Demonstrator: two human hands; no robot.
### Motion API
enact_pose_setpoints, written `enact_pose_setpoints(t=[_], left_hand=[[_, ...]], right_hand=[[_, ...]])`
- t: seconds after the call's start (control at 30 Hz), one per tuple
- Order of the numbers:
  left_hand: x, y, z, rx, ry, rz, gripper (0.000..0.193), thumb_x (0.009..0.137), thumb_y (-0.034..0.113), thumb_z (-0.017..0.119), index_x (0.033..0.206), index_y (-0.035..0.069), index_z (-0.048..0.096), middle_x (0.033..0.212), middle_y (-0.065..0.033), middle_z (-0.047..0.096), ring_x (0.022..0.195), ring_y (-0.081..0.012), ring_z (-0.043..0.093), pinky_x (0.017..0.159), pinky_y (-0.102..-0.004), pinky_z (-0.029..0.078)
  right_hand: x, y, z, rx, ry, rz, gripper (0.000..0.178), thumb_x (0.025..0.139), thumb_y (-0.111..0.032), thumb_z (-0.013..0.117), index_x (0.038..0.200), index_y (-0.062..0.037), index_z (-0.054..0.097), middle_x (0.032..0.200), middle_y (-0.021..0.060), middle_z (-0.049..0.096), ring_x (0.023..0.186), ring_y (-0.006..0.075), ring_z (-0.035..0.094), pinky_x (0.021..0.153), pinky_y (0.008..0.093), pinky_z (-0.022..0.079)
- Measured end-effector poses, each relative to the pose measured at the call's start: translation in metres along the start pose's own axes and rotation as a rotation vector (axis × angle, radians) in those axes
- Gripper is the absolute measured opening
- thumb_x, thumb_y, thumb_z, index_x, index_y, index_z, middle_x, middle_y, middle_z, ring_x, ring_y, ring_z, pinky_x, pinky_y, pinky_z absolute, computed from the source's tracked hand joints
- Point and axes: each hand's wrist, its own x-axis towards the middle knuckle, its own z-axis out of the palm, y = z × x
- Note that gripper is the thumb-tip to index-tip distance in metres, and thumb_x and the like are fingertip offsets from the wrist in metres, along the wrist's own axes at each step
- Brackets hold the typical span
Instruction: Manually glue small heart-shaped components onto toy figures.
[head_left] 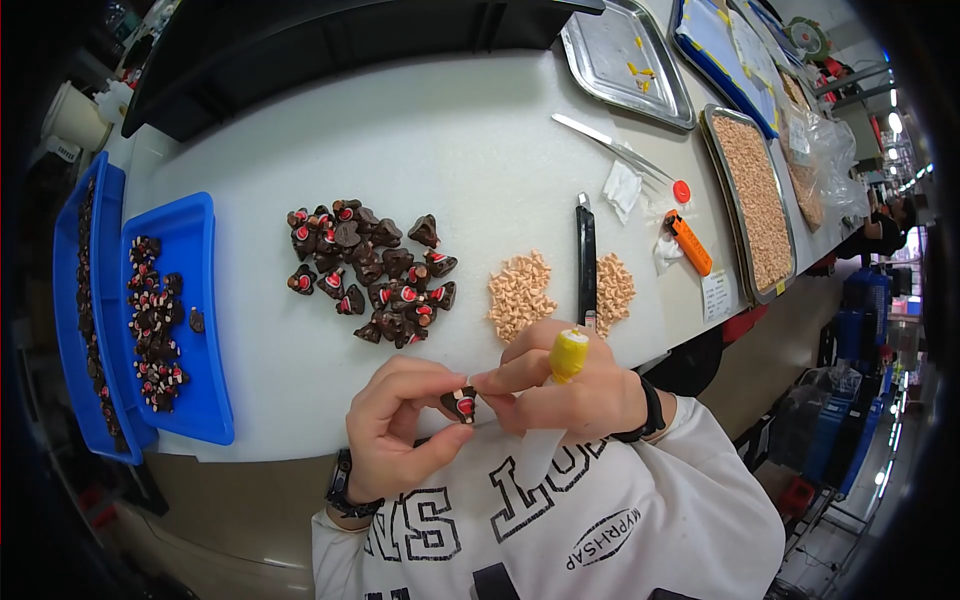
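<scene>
My left hand [395,425] pinches a small dark part with a red and white spot [461,404] between thumb and fingers, near the table's front edge. My right hand [565,390] touches the same part with its fingertips and also grips a clear squeeze bottle with a yellow cap [567,354], cap pointing up. A pile of similar dark parts [370,268] lies on the white table [450,150] just beyond my hands. Two heaps of small tan pieces [520,293] sit to the right of that pile.
A black bar tool [586,262] lies between the tan heaps. Blue trays [190,330] with finished dark parts stand at the left. At the right are an orange cutter [691,245], tweezers [610,145], a metal tray [625,60] and a tray of tan pieces [758,200].
</scene>
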Motion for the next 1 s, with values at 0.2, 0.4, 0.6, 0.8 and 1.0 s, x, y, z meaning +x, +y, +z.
enact_pose_setpoints(t=[0.2,0.4,0.6,0.8,1.0], left_hand=[[-0.001,0.001,0.001,0.099,0.060,0.003,0.041,0.070,-0.007,0.069,0.109,-0.008,0.057,0.103,-0.0142,0.055,0.085,-0.0149,0.060,0.072,-0.0246,0.053],[-0.007,-0.002,-0.001,0.140,0.115,0.038,0.045,0.070,-0.006,0.069,0.113,-0.009,0.056,0.103,-0.0142,0.055,0.085,-0.0152,0.060,0.074,-0.0254,0.053],[-0.006,-0.005,0.005,0.054,0.143,0.069,0.055,0.070,-0.008,0.068,0.121,-0.009,0.049,0.104,-0.0149,0.055,0.094,-0.0188,0.061,0.082,-0.0287,0.052],[-0.008,-0.009,0.003,0.096,0.150,0.075,0.061,0.068,-0.011,0.066,0.124,-0.007,0.045,0.107,-0.0149,0.052,0.098,-0.0193,0.059,0.088,-0.0300,0.049],[-0.001,-0.007,0.002,0.151,0.188,0.144,0.053,0.066,-0.012,0.066,0.117,-0.006,0.051,0.106,-0.0136,0.051,0.092,-0.0174,0.056,0.081,-0.0269,0.049]], right_hand=[[-0.006,0.008,0.010,-0.015,0.050,-0.119,0.029,0.066,-0.003,0.069,0.092,-0.0049,0.057,0.087,0.0103,0.065,0.065,0.0204,0.059,0.054,0.0298,0.047],[-0.005,0.003,0.006,0.126,-0.012,-0.004,0.028,0.063,-0.004,0.074,0.087,-0.0048,0.060,0.101,0.0135,0.067,0.072,0.0219,0.062,0.060,0.0306,0.051],[0.000,0.003,0.008,0.200,-0.027,0.035,0.017,0.063,-0.005,0.069,0.078,-0.0033,0.060,0.095,0.0120,0.064,0.076,0.0264,0.062,0.063,0.0325,0.050],[0.005,0.002,0.008,0.277,0.115,0.076,0.018,0.067,-0.001,0.071,0.076,-0.0051,0.056,0.093,0.0139,0.066,0.076,0.0274,0.063,0.065,0.0337,0.050],[0.005,0.004,0.006,0.271,0.089,0.067,0.021,0.070,0.009,0.067,0.066,-0.0057,0.053,0.095,0.0149,0.068,0.077,0.0266,0.062,0.068,0.0346,0.050]])
